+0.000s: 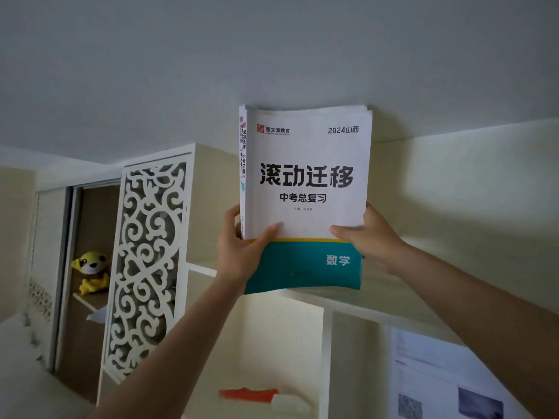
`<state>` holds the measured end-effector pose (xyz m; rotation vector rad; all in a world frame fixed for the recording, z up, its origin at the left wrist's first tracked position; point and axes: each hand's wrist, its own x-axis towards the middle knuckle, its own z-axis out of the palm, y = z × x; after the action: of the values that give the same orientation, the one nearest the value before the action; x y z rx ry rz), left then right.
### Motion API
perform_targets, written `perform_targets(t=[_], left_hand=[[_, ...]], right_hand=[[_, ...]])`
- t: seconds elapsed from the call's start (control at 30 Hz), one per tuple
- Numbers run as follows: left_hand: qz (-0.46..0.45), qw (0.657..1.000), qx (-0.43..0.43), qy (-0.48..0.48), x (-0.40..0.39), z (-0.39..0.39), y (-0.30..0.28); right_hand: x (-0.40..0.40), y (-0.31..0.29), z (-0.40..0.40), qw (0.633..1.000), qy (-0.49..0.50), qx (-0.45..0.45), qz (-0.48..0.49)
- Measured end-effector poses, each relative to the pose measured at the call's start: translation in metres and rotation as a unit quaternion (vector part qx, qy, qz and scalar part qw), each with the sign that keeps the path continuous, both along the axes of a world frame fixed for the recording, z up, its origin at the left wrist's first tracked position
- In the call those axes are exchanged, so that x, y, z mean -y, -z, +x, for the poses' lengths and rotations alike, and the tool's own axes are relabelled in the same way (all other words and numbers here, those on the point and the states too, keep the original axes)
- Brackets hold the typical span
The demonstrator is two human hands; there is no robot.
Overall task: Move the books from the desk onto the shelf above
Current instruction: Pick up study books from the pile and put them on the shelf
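Observation:
A thick white book (307, 176) with black Chinese lettering and a teal band along its bottom is held upright, high up near the ceiling. My left hand (242, 247) grips its lower left corner by the spine, thumb across the cover. My right hand (370, 238) holds the lower right edge, thumb on the cover. The book's bottom edge hangs just over the front of the cream shelf (348, 303). Its top reaches the ceiling line. The desk and any other books are out of view.
A white carved lattice panel (145, 261) stands at the left, with a yellow plush toy (90, 272) in the compartment behind it. Below the shelf lies an orange and white object (257, 396). A printed sheet (444, 385) hangs at the lower right.

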<state>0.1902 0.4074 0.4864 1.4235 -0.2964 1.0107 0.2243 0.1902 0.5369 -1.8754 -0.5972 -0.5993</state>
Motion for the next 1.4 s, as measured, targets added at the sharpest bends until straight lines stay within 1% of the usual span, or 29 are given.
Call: perform_targets(t=[0.17, 0.3, 0.4, 0.57, 0.67, 0.83, 0.93, 1.0, 1.03, 1.1, 1.13, 1.17, 1.2, 1.27, 1.33, 1.4], left_hand=[[-0.015, 0.999, -0.024, -0.023, -0.013, 0.035, 0.001], [-0.011, 0.998, -0.041, -0.056, -0.038, 0.061, -0.001], [-0.009, 0.995, -0.054, -0.079, -0.063, 0.083, 0.0], [0.001, 0.989, -0.046, -0.141, -0.107, 0.116, 0.0], [0.009, 0.982, -0.036, -0.187, -0.131, 0.132, 0.001], [0.021, 0.965, -0.03, -0.259, -0.157, 0.161, 0.003], [0.036, 0.953, -0.025, -0.3, -0.16, 0.171, 0.004], [0.04, 0.949, -0.019, -0.313, -0.157, 0.174, 0.005], [0.037, 0.95, -0.011, -0.31, -0.156, 0.173, 0.006], [0.031, 0.959, 0.007, -0.282, -0.155, 0.168, 0.008], [0.035, 0.966, 0.014, -0.255, -0.157, 0.165, 0.012], [0.041, 0.975, 0.014, -0.22, -0.16, 0.16, 0.017], [0.05, 0.982, 0.005, -0.184, -0.164, 0.154, 0.022], [0.087, 0.986, -0.028, -0.141, -0.174, 0.141, 0.035], [0.124, 0.982, -0.056, -0.129, -0.179, 0.13, 0.046], [0.135, 0.979, -0.073, -0.131, -0.182, 0.127, 0.047]], right_hand=[[-0.019, -0.001, 0.042, 0.999, -0.002, -0.046, 0.003], [-0.048, 0.001, 0.078, 0.997, -0.018, -0.073, 0.018], [-0.072, 0.0, 0.11, 0.996, -0.021, -0.091, 0.01], [-0.121, -0.004, 0.151, 0.989, -0.021, -0.148, 0.0], [-0.151, -0.004, 0.176, 0.991, -0.012, -0.134, -0.012], [-0.187, -0.002, 0.215, 0.992, -0.031, -0.123, 0.0], [-0.195, -0.002, 0.229, 0.995, -0.015, -0.102, 0.008], [-0.2, 0.0, 0.234, 0.996, 0.015, -0.085, 0.012], [-0.202, 0.002, 0.233, 0.996, 0.047, -0.073, -0.005], [-0.206, 0.007, 0.226, 0.985, 0.141, -0.046, -0.088], [-0.207, 0.01, 0.22, 0.976, 0.178, -0.031, -0.125], [-0.207, 0.012, 0.214, 0.971, 0.187, -0.023, -0.147], [-0.207, 0.014, 0.207, 0.972, 0.17, -0.028, -0.162], [-0.207, 0.016, 0.192, 0.969, 0.095, -0.053, -0.223], [-0.212, 0.019, 0.178, 0.957, 0.026, -0.089, -0.276], [-0.219, 0.024, 0.169, 0.954, -0.002, -0.111, -0.278]])
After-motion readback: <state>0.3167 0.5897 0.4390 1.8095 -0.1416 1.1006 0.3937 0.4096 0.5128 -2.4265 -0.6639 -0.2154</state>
